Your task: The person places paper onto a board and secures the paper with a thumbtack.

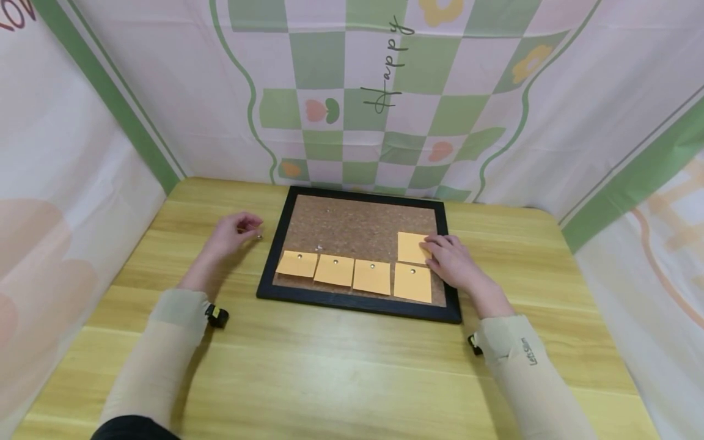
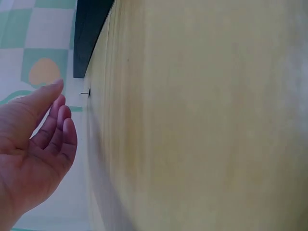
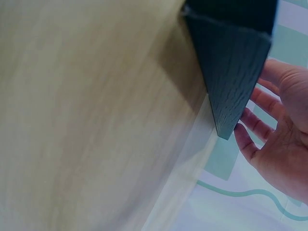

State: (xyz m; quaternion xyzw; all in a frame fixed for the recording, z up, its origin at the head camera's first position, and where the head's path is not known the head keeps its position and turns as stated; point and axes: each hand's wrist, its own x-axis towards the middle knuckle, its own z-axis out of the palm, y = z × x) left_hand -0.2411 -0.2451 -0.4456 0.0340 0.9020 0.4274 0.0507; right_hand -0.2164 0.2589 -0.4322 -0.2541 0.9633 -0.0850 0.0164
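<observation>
A cork board (image 1: 352, 223) in a black frame (image 1: 357, 302) lies on the table. Along its lower part runs a row of several orange paper notes (image 1: 371, 278), each with a silver thumbtack (image 1: 372, 266) near its top edge. Another orange note (image 1: 410, 247) lies above the rightmost one, and my right hand (image 1: 453, 263) rests its fingertips on that note's right side, fingers extended. Left of the frame, my left hand (image 1: 233, 232) hovers with loosely bent fingers. Just beyond its fingertips, a loose thumbtack (image 2: 85, 93) stands point up on the table, apart from the hand.
Small pale specks (image 1: 319, 247) show on the cork above the row. Light wooden table (image 1: 330, 366) surrounds the board, and a patterned cloth (image 1: 363, 140) hangs behind it. Each wrist wears a small black camera (image 1: 217, 316).
</observation>
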